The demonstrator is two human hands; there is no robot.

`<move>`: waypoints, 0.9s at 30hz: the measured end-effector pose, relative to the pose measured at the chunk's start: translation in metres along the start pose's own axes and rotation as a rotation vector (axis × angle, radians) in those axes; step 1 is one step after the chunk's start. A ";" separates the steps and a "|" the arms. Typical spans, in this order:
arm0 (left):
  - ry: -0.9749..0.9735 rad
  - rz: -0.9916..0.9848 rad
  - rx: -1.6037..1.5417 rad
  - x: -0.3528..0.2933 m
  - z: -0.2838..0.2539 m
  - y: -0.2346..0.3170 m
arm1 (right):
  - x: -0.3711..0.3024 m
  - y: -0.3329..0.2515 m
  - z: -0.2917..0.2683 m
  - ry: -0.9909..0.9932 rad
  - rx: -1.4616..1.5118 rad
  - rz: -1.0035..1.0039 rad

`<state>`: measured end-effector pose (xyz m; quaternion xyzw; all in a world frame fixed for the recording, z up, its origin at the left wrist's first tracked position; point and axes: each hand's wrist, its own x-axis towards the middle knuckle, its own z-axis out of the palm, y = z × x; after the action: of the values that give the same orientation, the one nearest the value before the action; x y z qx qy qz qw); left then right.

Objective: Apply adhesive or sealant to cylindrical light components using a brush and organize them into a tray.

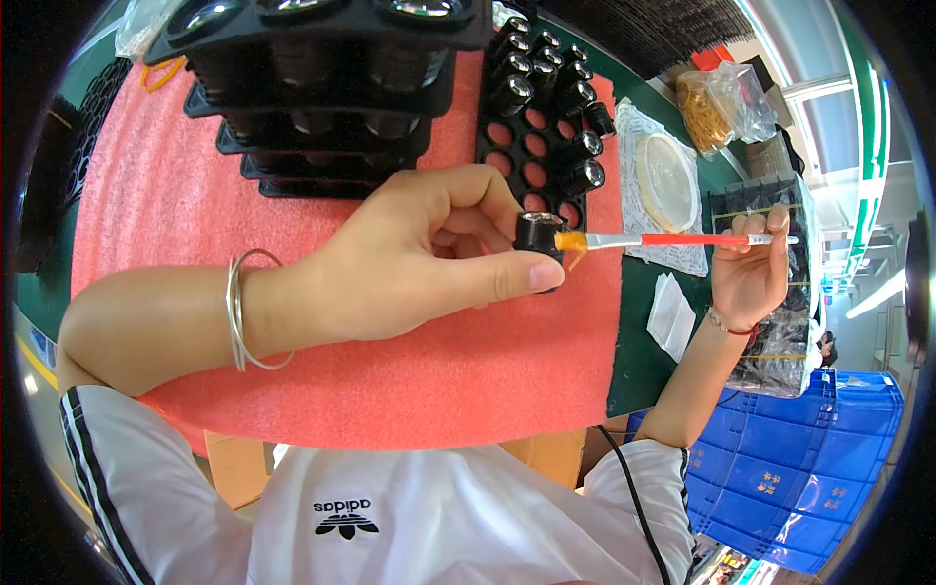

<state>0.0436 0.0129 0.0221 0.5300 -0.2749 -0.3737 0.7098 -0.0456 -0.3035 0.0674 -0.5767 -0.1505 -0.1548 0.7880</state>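
Note:
Between the thumb and fingers of my left hand [419, 258] is a short black lens barrel [533, 234] with a shiny top, held over the red mat. My right hand [751, 268] pinches the far end of a thin paintbrush [682, 239] with a red and silver handle. The brush lies almost level, and its orange-yellow bristles meet the right side of the barrel at the top. Beyond my left hand, a black tray [517, 147] with round holes carries several similar black barrels [512, 95], mostly in its far part and along its right side.
A stack of black trays [322, 58] with glassy round pieces stands at the far left on the red mat [439, 390]. To the right are a round pale disc [666, 171] on white cloth, folded white paper [671, 317], a bag of yellow bands [717, 105] and blue crates [780, 468].

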 end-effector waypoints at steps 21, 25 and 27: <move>-0.060 0.086 0.039 0.001 -0.003 -0.012 | 0.002 -0.002 -0.009 0.044 -0.139 -0.024; -0.084 0.061 0.088 0.000 -0.004 -0.007 | 0.004 -0.001 -0.016 0.093 -0.090 -0.023; -0.090 0.062 0.071 0.000 -0.003 -0.008 | 0.004 0.000 -0.016 0.111 -0.048 -0.014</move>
<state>0.0445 0.0132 0.0140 0.5289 -0.3359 -0.3650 0.6886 -0.0412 -0.3191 0.0643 -0.5850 -0.1068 -0.1956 0.7799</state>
